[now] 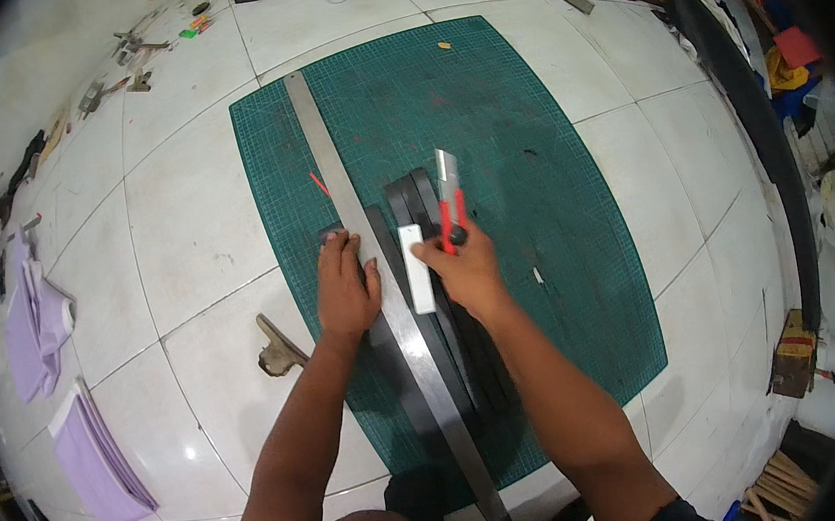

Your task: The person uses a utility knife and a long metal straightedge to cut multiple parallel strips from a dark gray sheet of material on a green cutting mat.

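While the tiled floor [204, 231] is carrying everything, a green cutting mat [557, 247] is lying on it as the working surface. Running lengthwise over the mat, a long metal ruler [410, 337] is resting on dark material; it is probably behaving stiff, fairly weighty and slick, best steadied with a flat palm near its middle. Just to its right, a group of black strips [466, 341] is lying roughly alongside, partly hidden by the right forearm; they are looking smooth and flexible, so each is likely asking for a light pinch at an end. The left hand [348, 292] is bearing down on the ruler's left edge and the dark piece beneath, its fingers extended rather than clenched. The right hand [468, 266] is grasping two things above the strips: its fingers are closing around a red knife [447, 219], seemingly light, its bare blade pointing away, safest held by the handle. They are also pinching a white block [417, 271], apparently rigid and light, easily gripped across its narrow sides.
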A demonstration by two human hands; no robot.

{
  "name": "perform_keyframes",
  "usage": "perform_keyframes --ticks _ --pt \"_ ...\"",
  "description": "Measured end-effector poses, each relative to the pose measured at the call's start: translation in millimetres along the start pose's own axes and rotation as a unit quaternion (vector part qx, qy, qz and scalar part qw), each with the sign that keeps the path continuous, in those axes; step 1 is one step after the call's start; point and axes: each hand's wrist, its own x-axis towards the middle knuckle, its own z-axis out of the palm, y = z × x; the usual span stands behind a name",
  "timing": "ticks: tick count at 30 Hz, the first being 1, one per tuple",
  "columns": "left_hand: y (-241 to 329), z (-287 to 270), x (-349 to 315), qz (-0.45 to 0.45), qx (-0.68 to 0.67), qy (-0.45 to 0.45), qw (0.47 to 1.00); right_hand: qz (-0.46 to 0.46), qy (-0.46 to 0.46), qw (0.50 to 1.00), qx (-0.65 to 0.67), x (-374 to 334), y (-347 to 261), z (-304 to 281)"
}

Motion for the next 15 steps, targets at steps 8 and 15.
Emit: perform_keyframes --ticks 8,15 --pt "3.5 -16.5 11.3 -0.011 0.007 -0.132 0.991 0.106 -0.013 0.994 -0.027 -177.2 60.9 -132.8" --pt "11.7 -54.6 34.6 0.027 0.118 -0.378 0.918 0.184 -0.042 0.975 -0.114 -269.7 120.1 -135.7"
